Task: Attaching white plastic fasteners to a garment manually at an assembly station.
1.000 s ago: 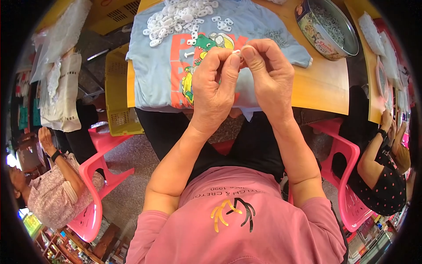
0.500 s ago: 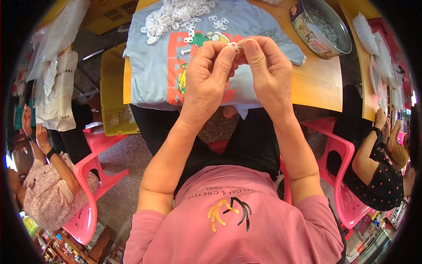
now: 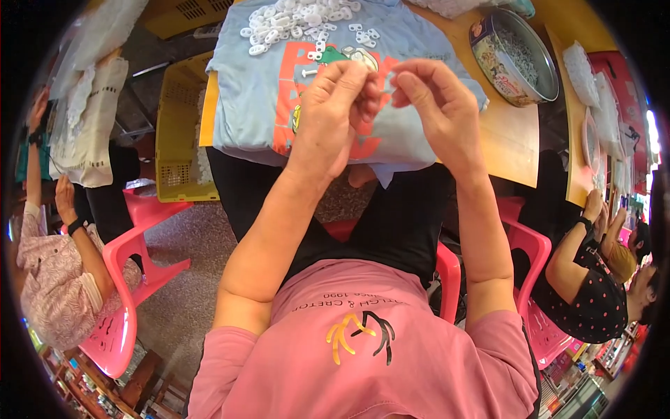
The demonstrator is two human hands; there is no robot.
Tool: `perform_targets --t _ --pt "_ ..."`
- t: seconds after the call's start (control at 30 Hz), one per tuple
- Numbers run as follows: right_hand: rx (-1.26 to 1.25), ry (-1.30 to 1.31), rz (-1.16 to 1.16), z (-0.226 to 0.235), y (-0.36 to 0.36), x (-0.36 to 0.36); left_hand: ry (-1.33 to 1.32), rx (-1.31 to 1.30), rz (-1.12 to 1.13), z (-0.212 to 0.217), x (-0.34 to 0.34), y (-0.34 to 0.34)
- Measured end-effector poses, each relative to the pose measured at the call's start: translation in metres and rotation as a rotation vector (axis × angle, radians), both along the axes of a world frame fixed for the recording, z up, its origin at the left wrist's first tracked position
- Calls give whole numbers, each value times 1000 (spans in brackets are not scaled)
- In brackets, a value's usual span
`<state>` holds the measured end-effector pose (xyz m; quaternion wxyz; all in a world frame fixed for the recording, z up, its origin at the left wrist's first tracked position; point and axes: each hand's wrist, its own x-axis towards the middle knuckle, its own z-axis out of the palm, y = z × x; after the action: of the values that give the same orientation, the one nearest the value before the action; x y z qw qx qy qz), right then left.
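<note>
My left hand point(image 3: 322, 119) is raised above a light blue T-shirt point(image 3: 244, 115) spread on the table, its thumb and fingers pinched together. A small white plastic piece seems to be in that pinch, mostly covered by the fingertips. Just to the right hovers my right hand point(image 3: 450, 115), apart from the left, fingers bent and a gap between thumb and forefinger; nothing shows in it. Beyond the hands lies a heap of white two-holed plastic pieces point(image 3: 300, 21). Several loose ones point(image 3: 363, 32) are beside it, with a white pin point(image 3: 309, 72) nearer my left hand.
At the far right of the wooden table point(image 3: 513, 150) stands a round tin point(image 3: 506, 87) full of small grey metal parts. A yellow crate point(image 3: 178, 133) is left of the table. Co-workers sit at both sides near pink chairs point(image 3: 125, 300).
My hands have come apart; before, their fingertips met at a small white piece with a hole. The right hand has moved slightly right. My view has shifted a little.
</note>
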<state>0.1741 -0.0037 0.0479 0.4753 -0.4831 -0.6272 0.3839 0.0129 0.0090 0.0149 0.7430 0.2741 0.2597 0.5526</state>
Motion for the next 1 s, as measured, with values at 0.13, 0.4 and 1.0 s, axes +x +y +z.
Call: perform_targets --t 0.13,0.4,1.0 --pt "95 -203 -162 0 10 17 -90 42 85 0 -15 11" --pt "156 -714 -68 2 5 31 14 154 119 -6 -28 9" --pt "234 -903 -25 1 1 20 241 176 109 4 -17 -7"
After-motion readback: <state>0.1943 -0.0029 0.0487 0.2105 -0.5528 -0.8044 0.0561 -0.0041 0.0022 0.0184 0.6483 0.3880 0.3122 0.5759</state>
